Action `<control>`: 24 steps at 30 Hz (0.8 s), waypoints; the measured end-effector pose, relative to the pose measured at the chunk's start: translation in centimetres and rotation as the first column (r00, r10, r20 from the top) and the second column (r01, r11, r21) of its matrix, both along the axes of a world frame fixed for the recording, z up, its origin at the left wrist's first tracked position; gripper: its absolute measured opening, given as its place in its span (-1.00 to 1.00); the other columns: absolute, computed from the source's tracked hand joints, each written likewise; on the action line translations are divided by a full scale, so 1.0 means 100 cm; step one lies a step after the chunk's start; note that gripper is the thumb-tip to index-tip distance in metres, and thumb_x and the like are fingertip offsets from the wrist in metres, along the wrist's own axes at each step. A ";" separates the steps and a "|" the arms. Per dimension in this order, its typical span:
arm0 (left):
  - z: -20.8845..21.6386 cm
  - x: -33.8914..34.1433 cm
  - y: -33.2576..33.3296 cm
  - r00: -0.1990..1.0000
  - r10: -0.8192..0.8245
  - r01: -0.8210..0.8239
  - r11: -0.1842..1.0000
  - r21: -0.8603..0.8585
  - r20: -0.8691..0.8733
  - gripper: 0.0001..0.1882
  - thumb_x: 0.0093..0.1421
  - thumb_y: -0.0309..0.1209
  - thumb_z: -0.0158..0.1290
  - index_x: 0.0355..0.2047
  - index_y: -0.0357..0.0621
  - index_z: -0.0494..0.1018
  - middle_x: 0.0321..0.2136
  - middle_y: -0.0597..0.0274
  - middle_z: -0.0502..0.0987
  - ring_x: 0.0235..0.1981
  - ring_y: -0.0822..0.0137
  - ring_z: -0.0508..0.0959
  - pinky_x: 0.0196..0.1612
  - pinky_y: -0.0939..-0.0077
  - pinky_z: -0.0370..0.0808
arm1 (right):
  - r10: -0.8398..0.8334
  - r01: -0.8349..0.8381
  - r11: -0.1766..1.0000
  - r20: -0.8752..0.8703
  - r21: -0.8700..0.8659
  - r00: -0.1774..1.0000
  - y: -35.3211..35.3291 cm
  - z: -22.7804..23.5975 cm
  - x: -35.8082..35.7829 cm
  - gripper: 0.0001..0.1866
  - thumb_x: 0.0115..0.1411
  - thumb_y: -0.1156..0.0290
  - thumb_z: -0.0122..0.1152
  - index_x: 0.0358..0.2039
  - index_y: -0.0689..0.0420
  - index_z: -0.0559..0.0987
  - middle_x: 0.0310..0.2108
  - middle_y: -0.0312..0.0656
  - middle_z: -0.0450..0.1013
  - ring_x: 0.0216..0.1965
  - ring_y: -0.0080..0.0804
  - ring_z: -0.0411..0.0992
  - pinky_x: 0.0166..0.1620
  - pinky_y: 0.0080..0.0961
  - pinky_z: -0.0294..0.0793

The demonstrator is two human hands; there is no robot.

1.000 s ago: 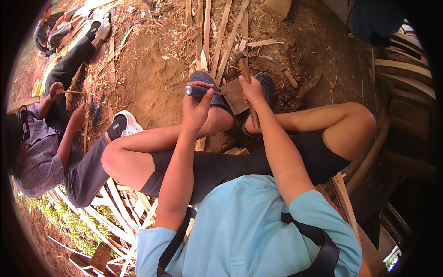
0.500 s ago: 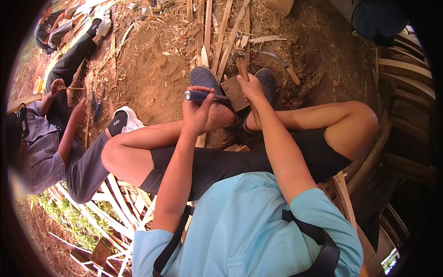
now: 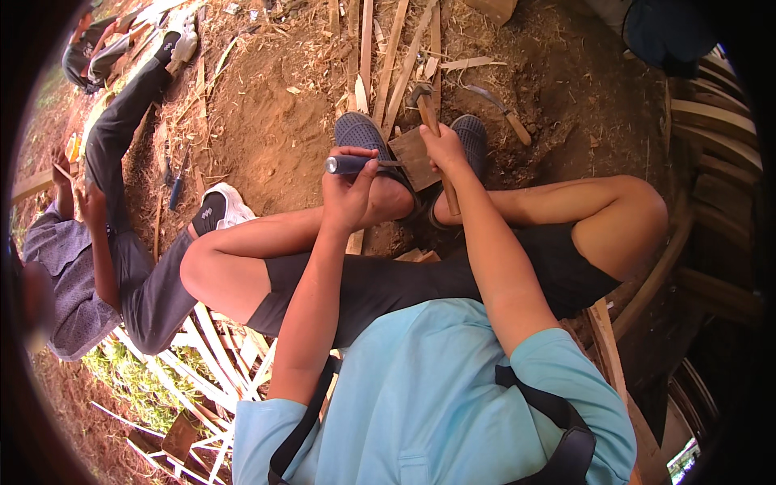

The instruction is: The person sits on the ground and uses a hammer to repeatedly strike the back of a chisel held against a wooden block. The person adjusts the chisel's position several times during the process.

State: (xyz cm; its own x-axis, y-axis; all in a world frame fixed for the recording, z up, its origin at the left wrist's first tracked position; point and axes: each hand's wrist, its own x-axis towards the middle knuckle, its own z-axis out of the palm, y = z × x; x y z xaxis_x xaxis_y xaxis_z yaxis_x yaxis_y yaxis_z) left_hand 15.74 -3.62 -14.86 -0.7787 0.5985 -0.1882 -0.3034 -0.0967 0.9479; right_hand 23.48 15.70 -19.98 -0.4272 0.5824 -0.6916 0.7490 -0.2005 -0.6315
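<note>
My left hand is wrapped round the dark blue handle of a chisel, held nearly level. Its thin blade points right, to the face of a brown wooden block between my feet. Whether the blade's tip touches the wood, I cannot tell. My right hand grips a hammer by its wooden handle. The hammer's dark metal head is up beyond my hand, above the far side of the block, away from the chisel. Grey perforated shoes flank the block.
Long wood strips and shavings lie on the soil ahead. A curved knife with a wooden handle rests right of my feet. At left a co-worker sits holding a thin stick. Split strips pile behind my left knee; timber stacks at right.
The co-worker at left has drawn their hands back toward the left edge with the stick. My hands, chisel and hammer have scarcely moved.
</note>
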 end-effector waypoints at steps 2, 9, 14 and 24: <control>0.001 0.000 0.000 1.000 -0.007 0.007 1.000 -0.004 -0.004 -0.79 0.23 -0.60 0.11 -0.15 -0.26 0.35 -0.16 0.10 0.55 -0.10 0.39 0.53 -0.01 0.52 0.47 | 0.001 -0.001 1.000 0.007 0.003 1.000 0.000 0.001 0.000 -0.59 0.26 0.06 0.08 -0.12 0.16 0.50 -0.58 -0.18 0.45 -0.66 -0.36 0.46 -0.59 -0.39 0.46; 0.003 0.000 0.000 0.999 -0.028 0.028 0.999 -0.024 -0.026 -0.79 0.23 -0.61 0.10 -0.15 -0.27 0.34 -0.15 0.09 0.54 -0.07 0.37 0.52 0.03 0.49 0.46 | 0.001 -0.001 1.000 0.018 -0.009 1.000 0.001 0.001 0.000 -0.60 0.27 0.05 0.06 -0.15 0.16 0.50 -0.57 -0.18 0.44 -0.66 -0.37 0.45 -0.59 -0.41 0.46; 0.003 0.001 0.000 0.999 -0.034 0.034 0.999 -0.003 -0.020 -0.78 0.23 -0.61 0.10 -0.14 -0.27 0.33 -0.15 0.08 0.54 -0.08 0.37 0.53 0.03 0.49 0.46 | -0.003 0.004 1.000 0.011 -0.012 1.000 0.001 -0.001 0.001 -0.59 0.27 0.05 0.06 -0.14 0.15 0.50 -0.56 -0.18 0.44 -0.65 -0.37 0.46 -0.59 -0.41 0.46; 0.002 0.001 0.000 0.999 -0.026 0.026 1.000 0.012 -0.043 -0.78 0.23 -0.59 0.11 -0.14 -0.27 0.34 -0.15 0.10 0.55 -0.10 0.39 0.53 0.00 0.51 0.46 | 0.001 -0.001 1.000 0.023 -0.017 1.000 0.001 0.003 0.000 -0.60 0.27 0.05 0.06 -0.12 0.14 0.49 -0.54 -0.19 0.45 -0.65 -0.38 0.45 -0.59 -0.42 0.46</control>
